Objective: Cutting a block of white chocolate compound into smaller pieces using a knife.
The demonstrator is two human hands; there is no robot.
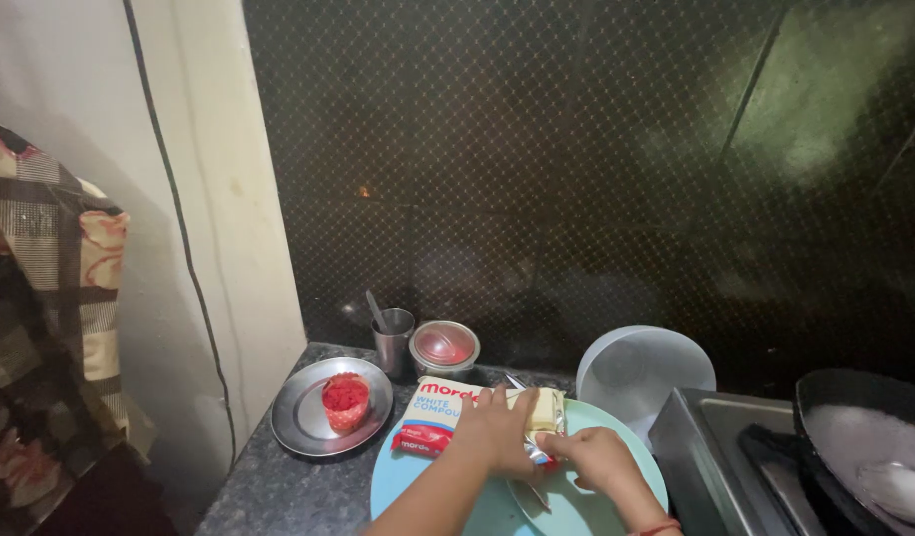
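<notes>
The plate under the hands is light blue-green. On it lies a packet that is cream with a red end and red and blue print. The block beside it is pale yellow. The round tray is shiny grey, and the small cup on it is full of bright red. The metal cup is grey. The little tin has a clear lid that looks pink-red. The upturned bowl is light grey-white. The pan is black with white inside. The counter is dark grey with speckles. The cloth has brown checks and cream and orange flowers. The window mesh is dark with a diamond pattern. The wrist has a red thread.
</notes>
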